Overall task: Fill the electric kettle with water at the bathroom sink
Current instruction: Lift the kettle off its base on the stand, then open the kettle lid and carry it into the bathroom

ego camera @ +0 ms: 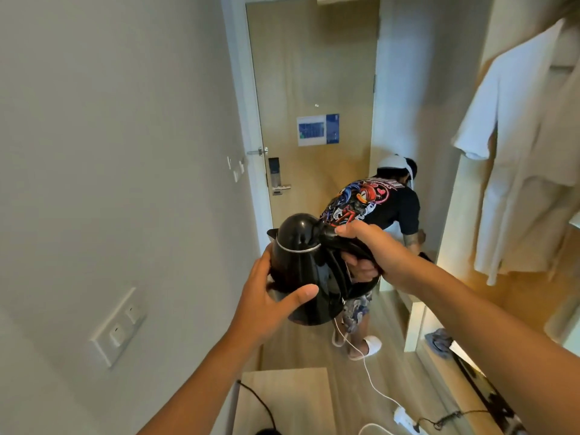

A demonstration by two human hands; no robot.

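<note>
I hold a glossy black electric kettle [301,265] in mid-air in front of me, with its lid down and its spout pointing left. My right hand [373,252] is wrapped around the handle on the kettle's right side. My left hand [273,299] cups the kettle's lower body from the left, thumb laid across its front. No sink or tap is in view.
A person [373,208] in a black printed shirt bends over in the narrow hallway ahead, before a wooden door [314,73]. A white cable [367,368] trails on the floor to a power strip [406,419]. A white robe [518,146] hangs on the right. A wooden tabletop [288,400] lies below.
</note>
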